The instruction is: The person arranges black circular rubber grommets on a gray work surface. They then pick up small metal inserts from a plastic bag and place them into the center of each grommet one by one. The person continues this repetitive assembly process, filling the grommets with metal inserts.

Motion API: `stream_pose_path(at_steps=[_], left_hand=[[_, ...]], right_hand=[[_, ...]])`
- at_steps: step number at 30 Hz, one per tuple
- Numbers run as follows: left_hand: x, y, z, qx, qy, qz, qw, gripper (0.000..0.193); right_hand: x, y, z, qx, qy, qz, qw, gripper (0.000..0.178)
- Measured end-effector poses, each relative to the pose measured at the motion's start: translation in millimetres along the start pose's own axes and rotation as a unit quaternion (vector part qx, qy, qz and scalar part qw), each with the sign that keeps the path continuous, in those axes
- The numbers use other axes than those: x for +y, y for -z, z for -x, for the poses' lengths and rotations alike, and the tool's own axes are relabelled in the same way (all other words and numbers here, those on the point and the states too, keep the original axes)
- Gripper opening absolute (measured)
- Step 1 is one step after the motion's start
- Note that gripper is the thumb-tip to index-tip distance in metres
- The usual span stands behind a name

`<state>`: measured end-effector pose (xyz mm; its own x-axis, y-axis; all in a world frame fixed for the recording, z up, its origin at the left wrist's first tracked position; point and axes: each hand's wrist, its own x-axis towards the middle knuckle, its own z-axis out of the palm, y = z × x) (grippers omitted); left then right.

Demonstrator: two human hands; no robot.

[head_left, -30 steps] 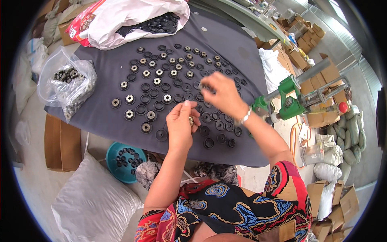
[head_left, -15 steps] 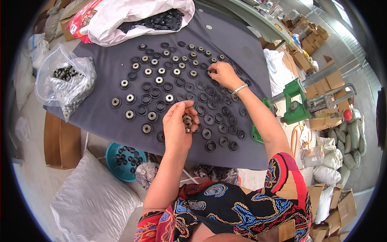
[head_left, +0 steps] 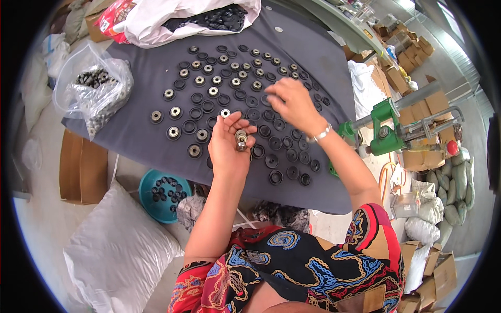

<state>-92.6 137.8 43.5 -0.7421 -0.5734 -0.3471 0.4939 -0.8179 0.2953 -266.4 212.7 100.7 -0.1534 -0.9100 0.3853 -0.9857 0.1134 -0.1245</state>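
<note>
In my left hand (head_left: 225, 156) lies a small stack of metal bearings (head_left: 241, 140), held in the palm with the fingers curled loosely round it. My right hand (head_left: 298, 107) hovers over the right half of the table, its fingers bent and smeared by motion, so I cannot see whether they pinch anything. Below both hands, round black rings (head_left: 275, 177) are spread in rough rows on a dark grey cloth (head_left: 146, 73). Many toward the left and far side have a shiny bearing (head_left: 174, 132) seated in the middle; those near my right hand mostly show none.
A clear plastic bag (head_left: 112, 99) of bearings stands at the table's left edge. A white sack (head_left: 151, 26) of black parts lies at the far side. A green clamp-like machine (head_left: 385, 130) is at the right. Below the table sits a teal basin (head_left: 151, 206) with black parts.
My right hand has lifted from a ring at the far right and come nearer my left. The left palm has turned upward, showing the bearings more fully. The view has shifted slightly.
</note>
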Motion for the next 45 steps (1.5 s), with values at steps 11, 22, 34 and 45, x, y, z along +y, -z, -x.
stream_pose_path(at_steps=[11,22,34,45], left_hand=[[-8.6,-6.8,3.7,0.006,0.011,-0.073,0.997,0.042],[-4.0,-10.1,19.5,-0.090,-0.027,-0.234,0.968,0.025],[1.1,-11.1,15.0,-0.040,-0.067,-0.184,0.980,0.021],[13.2,-5.3,11.4,-0.023,-0.037,-0.102,0.994,0.022]], right_hand=[[-83.8,7.2,34.7,-0.057,0.155,-0.038,0.986,0.018],[-65.7,26.9,15.8,-0.060,-0.106,-0.264,0.957,0.015],[-29.2,25.0,2.5,-0.029,-0.119,-0.270,0.955,0.022],[36.2,-30.2,-11.0,-0.117,-0.190,-0.124,0.967,0.022]])
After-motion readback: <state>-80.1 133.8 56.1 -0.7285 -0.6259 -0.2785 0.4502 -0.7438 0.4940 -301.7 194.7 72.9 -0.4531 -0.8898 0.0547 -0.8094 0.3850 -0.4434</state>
